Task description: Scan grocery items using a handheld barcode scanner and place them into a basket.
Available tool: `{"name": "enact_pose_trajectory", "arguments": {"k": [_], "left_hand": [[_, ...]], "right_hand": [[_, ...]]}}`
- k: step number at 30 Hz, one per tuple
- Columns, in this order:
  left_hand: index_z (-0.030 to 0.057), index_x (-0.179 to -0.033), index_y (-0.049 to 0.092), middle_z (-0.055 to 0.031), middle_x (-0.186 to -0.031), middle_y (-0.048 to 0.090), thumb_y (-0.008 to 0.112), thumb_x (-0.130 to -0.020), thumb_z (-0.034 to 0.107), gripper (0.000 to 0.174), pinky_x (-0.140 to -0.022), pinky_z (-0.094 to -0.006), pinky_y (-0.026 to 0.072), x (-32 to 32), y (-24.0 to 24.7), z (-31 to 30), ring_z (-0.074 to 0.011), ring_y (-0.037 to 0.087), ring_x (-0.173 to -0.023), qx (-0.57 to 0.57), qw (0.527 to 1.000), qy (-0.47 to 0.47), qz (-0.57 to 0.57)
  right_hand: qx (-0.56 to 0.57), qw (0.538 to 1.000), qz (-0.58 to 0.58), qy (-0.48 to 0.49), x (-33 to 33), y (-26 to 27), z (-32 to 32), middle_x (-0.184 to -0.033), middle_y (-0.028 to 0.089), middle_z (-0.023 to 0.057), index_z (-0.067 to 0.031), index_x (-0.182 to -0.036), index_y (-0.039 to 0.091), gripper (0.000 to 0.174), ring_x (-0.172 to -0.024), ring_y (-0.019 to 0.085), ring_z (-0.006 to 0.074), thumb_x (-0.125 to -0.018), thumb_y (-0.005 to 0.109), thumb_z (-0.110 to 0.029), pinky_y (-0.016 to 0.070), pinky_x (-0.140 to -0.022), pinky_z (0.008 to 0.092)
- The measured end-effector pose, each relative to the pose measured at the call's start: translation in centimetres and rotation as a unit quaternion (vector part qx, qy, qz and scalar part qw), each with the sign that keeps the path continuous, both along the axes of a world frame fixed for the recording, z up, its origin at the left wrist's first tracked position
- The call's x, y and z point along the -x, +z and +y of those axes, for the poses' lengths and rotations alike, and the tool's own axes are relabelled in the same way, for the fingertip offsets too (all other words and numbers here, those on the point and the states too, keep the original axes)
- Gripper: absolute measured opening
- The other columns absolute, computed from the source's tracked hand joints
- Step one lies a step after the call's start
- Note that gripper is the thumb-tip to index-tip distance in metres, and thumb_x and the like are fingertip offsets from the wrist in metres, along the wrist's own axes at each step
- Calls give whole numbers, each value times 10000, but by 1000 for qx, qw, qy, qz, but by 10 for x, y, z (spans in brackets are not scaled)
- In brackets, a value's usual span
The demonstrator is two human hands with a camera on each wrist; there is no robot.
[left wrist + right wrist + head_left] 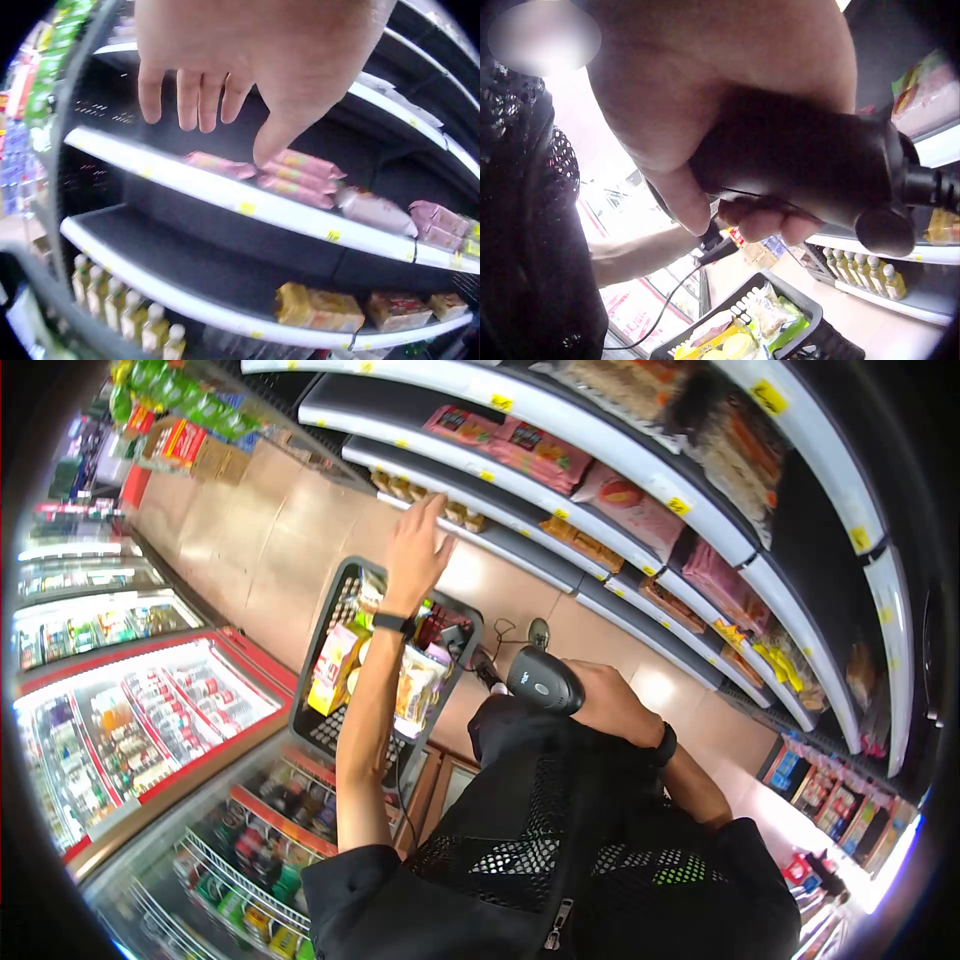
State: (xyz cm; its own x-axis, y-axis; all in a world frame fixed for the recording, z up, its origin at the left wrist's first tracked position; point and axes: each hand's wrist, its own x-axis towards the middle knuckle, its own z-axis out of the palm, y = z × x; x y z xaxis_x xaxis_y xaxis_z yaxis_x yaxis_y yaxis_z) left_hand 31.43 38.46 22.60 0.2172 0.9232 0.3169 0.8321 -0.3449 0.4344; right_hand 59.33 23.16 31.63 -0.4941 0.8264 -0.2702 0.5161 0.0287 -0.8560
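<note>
My left hand (pixel 415 560) reaches out over the shopping basket (pixel 345 575) with fingers extended and nothing in it. In the left wrist view its fingers hang in front of the shelves, where pink packets (pixel 300 176) lie on the upper white-edged shelf. Several bottles (pixel 131 315) of yellowish liquid stand in a row at the lower left. My right hand (pixel 615 705) grips a black barcode scanner (pixel 540 680) close to my body; the right wrist view shows the fingers wrapped round its handle, with a cable at the end. Packaged groceries, among them a yellow pack (pixel 335 670), fill the basket.
Tiered shelves (pixel 520 540) with yellow price tags run along the upper right. Glass-topped freezers (pixel 150 720) line the left side. Between them lies a tiled floor (pixel 290 520), with cartons (pixel 215 460) at its far end. A cable (pixel 667 307) hangs near the basket.
</note>
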Motion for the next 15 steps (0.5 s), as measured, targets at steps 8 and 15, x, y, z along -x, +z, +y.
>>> {"name": "enact_pose_trajectory", "arguments": {"k": [8, 15], "left_hand": [[171, -1090, 670, -124, -1114, 632, 709, -678, 164, 414, -961, -452, 418, -113, -3, 156, -308, 546, -1122, -131, 929, -269, 215], [81, -1001, 672, -145, -974, 666, 729, -753, 253, 307, -829, -454, 475, -121, -35, 188, -351, 614, -939, -141, 936, -276, 164]], "right_hand": [[-33, 990, 28, -133, -42, 14, -9, -1007, 653, 210, 6, -1120, 603, 422, -929, 630, 377, -713, 686, -67, 500, -812, 399], [-87, 981, 21, -170, -70, 2, -7, -927, 648, 223, -17, -1068, 595, 340, -871, 612, 417, -750, 670, -110, 496, -757, 453]]}}
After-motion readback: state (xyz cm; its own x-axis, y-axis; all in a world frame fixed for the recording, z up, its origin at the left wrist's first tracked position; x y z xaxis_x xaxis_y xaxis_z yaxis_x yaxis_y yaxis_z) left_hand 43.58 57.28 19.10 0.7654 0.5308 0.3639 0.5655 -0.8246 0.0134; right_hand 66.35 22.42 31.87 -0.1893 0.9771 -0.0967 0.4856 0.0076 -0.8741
